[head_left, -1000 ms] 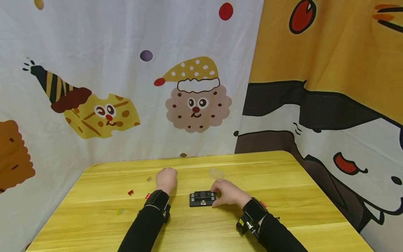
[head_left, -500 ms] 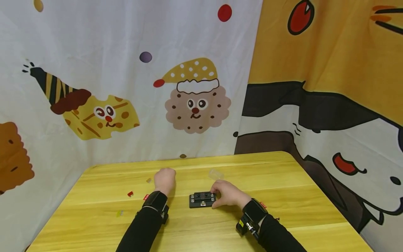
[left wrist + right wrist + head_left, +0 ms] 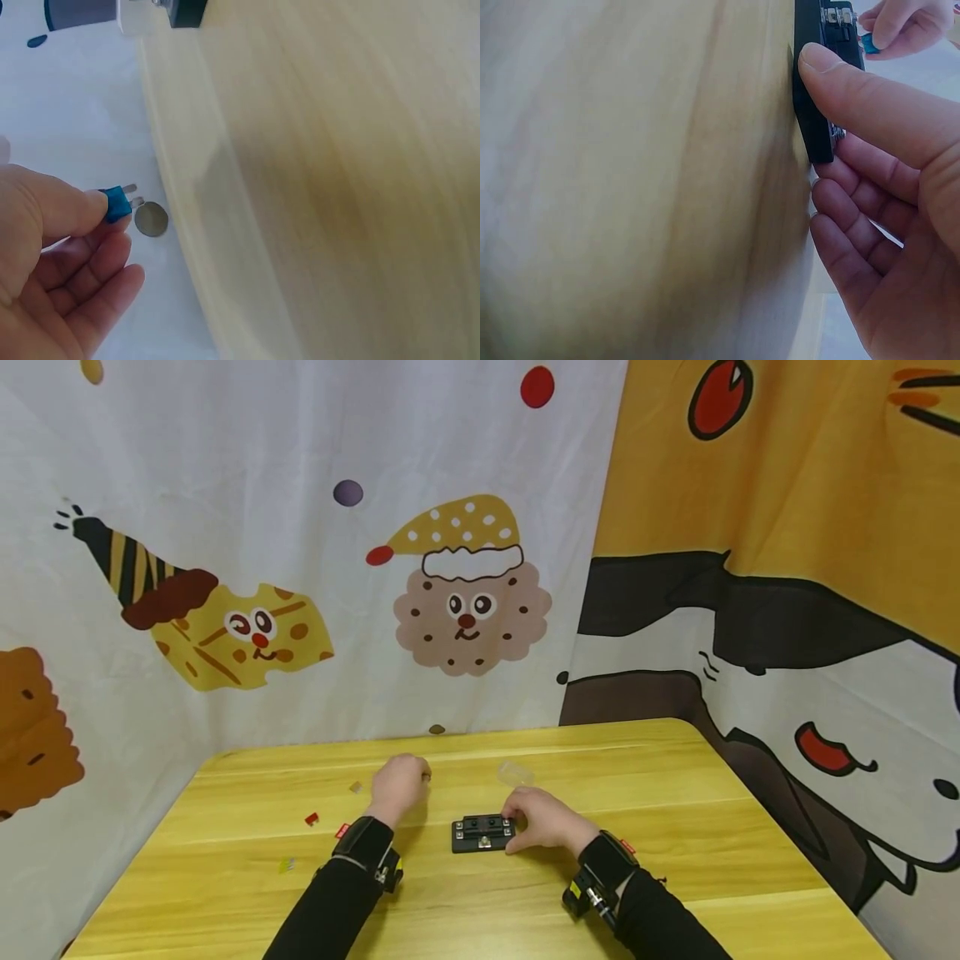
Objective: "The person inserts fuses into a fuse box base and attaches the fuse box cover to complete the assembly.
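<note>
My left hand [image 3: 397, 789] is above the table, left of and beyond the black fuse block. In the left wrist view its thumb and fingers pinch a small blue blade fuse [image 3: 116, 204], whose two metal prongs stick out away from the fingertips. The black fuse block [image 3: 482, 833], with metal screw terminals, lies flat on the table. My right hand [image 3: 547, 820] grips the block's right end between thumb and fingers, which the right wrist view shows close up on the block's edge [image 3: 807, 127]. The blue fuse also shows beyond the block there.
On the left of the wooden table [image 3: 637, 760] lie a red fuse [image 3: 312, 819], a yellow one [image 3: 287, 865] and a tan one [image 3: 356, 787]. A clear plastic piece [image 3: 514, 772] lies behind my right hand. A printed curtain [image 3: 300, 527] hangs along the table's back edge.
My left hand has turned and shifted slightly to the right, so that its fingertips side shows more. My right hand and the fuse block have stayed in place.
</note>
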{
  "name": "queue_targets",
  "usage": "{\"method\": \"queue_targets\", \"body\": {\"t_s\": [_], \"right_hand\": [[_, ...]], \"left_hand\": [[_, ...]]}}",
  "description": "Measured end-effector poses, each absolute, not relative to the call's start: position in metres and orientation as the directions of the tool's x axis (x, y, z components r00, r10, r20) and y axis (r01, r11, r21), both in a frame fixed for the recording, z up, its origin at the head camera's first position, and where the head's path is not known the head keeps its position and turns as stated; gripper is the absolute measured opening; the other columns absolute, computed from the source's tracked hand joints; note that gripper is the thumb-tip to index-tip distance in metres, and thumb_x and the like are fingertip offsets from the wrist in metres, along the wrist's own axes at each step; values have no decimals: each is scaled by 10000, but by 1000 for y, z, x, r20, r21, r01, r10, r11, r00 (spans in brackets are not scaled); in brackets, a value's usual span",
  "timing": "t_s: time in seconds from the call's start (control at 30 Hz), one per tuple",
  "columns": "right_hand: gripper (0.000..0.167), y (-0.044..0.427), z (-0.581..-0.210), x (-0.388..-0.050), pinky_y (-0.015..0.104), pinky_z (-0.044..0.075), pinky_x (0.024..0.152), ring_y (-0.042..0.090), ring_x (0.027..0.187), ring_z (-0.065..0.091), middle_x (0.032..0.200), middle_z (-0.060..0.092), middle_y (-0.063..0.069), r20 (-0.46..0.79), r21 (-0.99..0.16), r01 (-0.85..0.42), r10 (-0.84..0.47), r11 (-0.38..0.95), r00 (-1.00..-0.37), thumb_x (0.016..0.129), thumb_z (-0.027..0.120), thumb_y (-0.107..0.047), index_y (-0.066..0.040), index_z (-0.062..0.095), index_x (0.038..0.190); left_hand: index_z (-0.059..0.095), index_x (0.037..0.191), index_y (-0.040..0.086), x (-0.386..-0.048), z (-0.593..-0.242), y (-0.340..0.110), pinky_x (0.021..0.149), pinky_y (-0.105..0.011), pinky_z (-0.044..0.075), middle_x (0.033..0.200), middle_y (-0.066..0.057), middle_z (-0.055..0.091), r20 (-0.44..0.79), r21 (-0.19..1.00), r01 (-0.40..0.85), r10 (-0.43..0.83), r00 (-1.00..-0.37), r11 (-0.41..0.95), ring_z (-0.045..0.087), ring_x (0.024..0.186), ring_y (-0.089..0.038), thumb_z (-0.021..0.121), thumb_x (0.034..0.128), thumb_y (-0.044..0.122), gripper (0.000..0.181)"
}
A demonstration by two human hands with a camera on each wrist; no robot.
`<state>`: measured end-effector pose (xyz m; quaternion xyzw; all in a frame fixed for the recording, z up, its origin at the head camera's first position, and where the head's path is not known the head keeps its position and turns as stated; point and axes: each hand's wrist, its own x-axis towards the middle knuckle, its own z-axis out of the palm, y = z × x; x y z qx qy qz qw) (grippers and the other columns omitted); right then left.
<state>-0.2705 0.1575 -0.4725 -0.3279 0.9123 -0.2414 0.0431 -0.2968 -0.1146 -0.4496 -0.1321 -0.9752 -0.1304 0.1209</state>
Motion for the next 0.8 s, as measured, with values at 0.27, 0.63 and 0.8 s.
{"method": "queue_targets", "body": {"t_s": [0.27,0.63,0.8], "right_hand": [[435,158,-472,-270,343,482,847,128,891,553,963,581,-47,80,-469,-577,-619,668,-781,689,918,-269,-108,677,1015],[437,158,-475,-273,339,483,840,122,892,552,971,585,-46,88,-472,-586,-626,659,-775,689,918,-275,-111,679,1016],[434,159,-474,-272,336,484,840,123,893,553,973,588,-39,94,-474,-592,-631,652,-770,691,916,-270,-107,679,1016]], "left_hand": [[783,857,117,-291,-448,-107,717,-379,546,828,-5,707,316,267,431,345,-884,862,673,795,-215,705,890,62,101],[783,894,95,-279,-440,-82,776,-379,537,861,-33,712,332,278,560,469,-819,781,672,840,-221,708,900,72,78],[788,918,100,-276,-439,-71,772,-356,543,888,-23,718,312,267,584,505,-805,766,675,869,-206,695,904,63,101]]}}
